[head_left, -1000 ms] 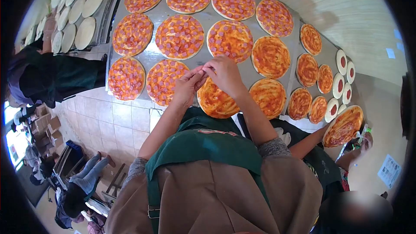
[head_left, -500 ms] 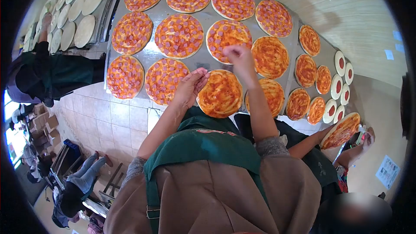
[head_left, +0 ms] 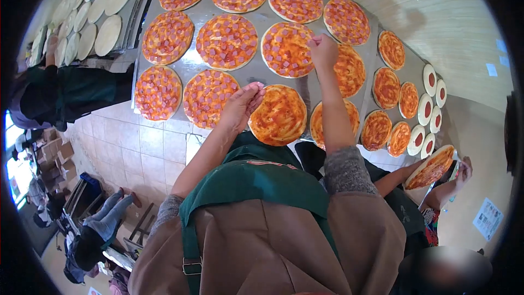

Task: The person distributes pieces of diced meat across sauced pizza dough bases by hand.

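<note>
Over the right edge of a sauced pizza [head_left: 284, 49] is my right hand [head_left: 324, 52], its fingers closed and pointing down; what they pinch, if anything, is hidden. Ham cubes lie on that pizza's left side and along its edges, while its middle right shows mostly sauce. My left hand [head_left: 243, 105] is curled with a bit of pink ham [head_left: 258, 85] at its fingertips. It hovers between a ham-topped pizza [head_left: 203, 98] and a pizza with sauce only [head_left: 277, 116]. Another sauce-only pizza [head_left: 348, 71] is partly behind my right forearm.
Several ham-topped pizzas [head_left: 226, 42] cover the metal table [head_left: 185, 57]. Smaller sauced pizzas [head_left: 386, 87] and pale bases with red centres [head_left: 424, 109] lie to the right. There a co-worker holds a pizza [head_left: 431, 168]. Plain bases [head_left: 108, 35] lie at far left, near another person.
My right hand has moved right and slightly up, from the pizza's middle to its right edge. More ham cubes show on the pizza's lower part. My left hand has barely moved.
</note>
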### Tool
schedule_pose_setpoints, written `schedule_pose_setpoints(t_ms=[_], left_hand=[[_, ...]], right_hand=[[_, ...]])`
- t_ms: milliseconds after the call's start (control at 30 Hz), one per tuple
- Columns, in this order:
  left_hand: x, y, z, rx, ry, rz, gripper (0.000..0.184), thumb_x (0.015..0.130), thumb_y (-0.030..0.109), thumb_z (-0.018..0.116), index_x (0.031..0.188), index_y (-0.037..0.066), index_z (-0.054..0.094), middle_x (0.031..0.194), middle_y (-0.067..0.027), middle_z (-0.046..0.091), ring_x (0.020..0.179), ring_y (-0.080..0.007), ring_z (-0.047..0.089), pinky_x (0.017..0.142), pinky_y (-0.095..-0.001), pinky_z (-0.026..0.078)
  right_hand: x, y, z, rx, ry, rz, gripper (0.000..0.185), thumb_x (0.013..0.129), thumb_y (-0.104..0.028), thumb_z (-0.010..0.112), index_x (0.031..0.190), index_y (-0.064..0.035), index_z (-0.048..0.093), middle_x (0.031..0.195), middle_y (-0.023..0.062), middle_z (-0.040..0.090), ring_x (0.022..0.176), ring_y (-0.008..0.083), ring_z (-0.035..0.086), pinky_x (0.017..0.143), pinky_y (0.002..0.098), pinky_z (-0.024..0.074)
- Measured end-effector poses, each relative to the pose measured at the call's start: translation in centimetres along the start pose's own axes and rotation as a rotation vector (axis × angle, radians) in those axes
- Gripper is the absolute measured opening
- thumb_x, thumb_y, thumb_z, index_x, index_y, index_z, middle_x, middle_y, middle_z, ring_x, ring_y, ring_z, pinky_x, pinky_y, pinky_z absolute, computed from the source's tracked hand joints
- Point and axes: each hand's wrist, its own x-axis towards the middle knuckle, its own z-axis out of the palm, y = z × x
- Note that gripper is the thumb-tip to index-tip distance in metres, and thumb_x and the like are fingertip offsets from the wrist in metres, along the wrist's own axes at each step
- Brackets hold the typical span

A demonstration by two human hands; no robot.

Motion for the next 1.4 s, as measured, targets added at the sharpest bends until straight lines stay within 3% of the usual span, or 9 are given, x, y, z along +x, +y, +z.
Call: schedule_pose_setpoints(t_ms=[100,167,267,367,467,867,967,1133,1400], left_hand=[[0.2,0.1,-0.1,0.015,-0.035,0.048,0.020,0.094,0.014,0.057,0.110,0.002,0.059,0.103,-0.0043,0.064,0.095,-0.0116,0.062,0.083,-0.0208,0.051],[0.5,0.1,0.0,0.056,0.004,0.068,0.020,0.094,0.013,0.057,0.110,0.002,0.059,0.103,-0.0048,0.063,0.095,-0.0124,0.063,0.084,-0.0219,0.052],[0.8,-0.2,-0.2,0.083,-0.011,0.090,0.020,0.094,0.013,0.057,0.111,0.001,0.058,0.104,-0.0064,0.063,0.096,-0.0140,0.063,0.085,-0.0237,0.052],[0.6,0.0,0.1,0.051,0.014,0.034,0.023,0.093,0.013,0.057,0.113,-0.001,0.057,0.107,-0.0086,0.063,0.099,-0.0162,0.063,0.088,-0.0252,0.051],[0.3,-0.1,-0.2,-0.017,0.011,0.004,0.027,0.093,0.012,0.057,0.116,-0.003,0.055,0.109,-0.0104,0.062,0.102,-0.0183,0.062,0.091,-0.0261,0.051],[0.0,-0.2,-0.7,0.009,0.000,0.034,0.022,0.092,0.009,0.058,0.112,-0.003,0.058,0.105,-0.0091,0.064,0.099,-0.0165,0.063,0.088,-0.0233,0.052],[0.4,-0.3,-1.3,0.018,0.013,0.059,0.021,0.092,0.010,0.059,0.110,-0.002,0.059,0.104,-0.0088,0.064,0.095,-0.0158,0.063,0.086,-0.0240,0.052],[0.6,-0.3,-0.9,0.008,0.055,0.116,0.020,0.093,0.012,0.058,0.109,-0.001,0.060,0.104,-0.0084,0.064,0.094,-0.0147,0.063,0.086,-0.0253,0.052],[0.1,0.2,0.3,0.103,-0.017,0.121,0.022,0.092,0.009,0.059,0.111,-0.001,0.058,0.107,-0.0083,0.063,0.100,-0.0152,0.062,0.088,-0.0249,0.051]], right_hand=[[-4.9,-5.0,-2.7,0.274,-0.250,-0.157,0.018,0.079,-0.020,0.072,0.086,-0.0039,0.069,0.079,0.0094,0.069,0.070,0.0171,0.066,0.065,0.0300,0.0508],[-8.2,-5.9,-1.9,0.589,-0.678,-0.157,0.023,0.082,-0.022,0.071,0.091,-0.0002,0.069,0.078,0.0053,0.068,0.071,0.0114,0.063,0.065,0.0267,0.0497],[-12.1,-7.1,-1.4,0.786,-0.758,-0.093,0.026,0.083,-0.023,0.070,0.092,0.0020,0.069,0.080,0.0032,0.068,0.072,0.0087,0.061,0.064,0.0246,0.0483],[-10.8,-4.9,-1.1,0.799,-0.717,0.063,0.023,0.083,-0.020,0.070,0.091,0.0012,0.069,0.079,0.0035,0.068,0.070,0.0083,0.061,0.064,0.0245,0.0478],[-7.3,-1.3,1.1,0.618,-0.375,0.007,0.020,0.083,-0.018,0.069,0.089,0.0004,0.070,0.077,0.0041,0.069,0.068,0.0088,0.062,0.063,0.0235,0.0472],[-3.4,-1.8,3.0,-0.092,-0.256,0.033,0.017,0.078,-0.016,0.073,0.084,-0.0012,0.067,0.077,0.0086,0.069,0.072,0.0156,0.067,0.063,0.0268,0.0496],[-4.8,-4.0,1.2,0.051,-0.239,-0.012,0.018,0.079,-0.016,0.072,0.089,-0.0013,0.068,0.077,0.0064,0.069,0.070,0.0135,0.065,0.063,0.0260,0.0491],[-10.8,-9.3,-2.7,0.631,-0.788,-0.140,0.019,0.077,-0.013,0.073,0.093,-0.0018,0.069,0.082,0.0085,0.069,0.072,0.0140,0.065,0.069,0.0267,0.0511],[-12.4,-8.6,-2.1,0.543,-0.655,-0.173,0.018,0.080,-0.012,0.070,0.093,-0.0001,0.068,0.082,0.0084,0.069,0.072,0.0142,0.065,0.068,0.0271,0.0507]])
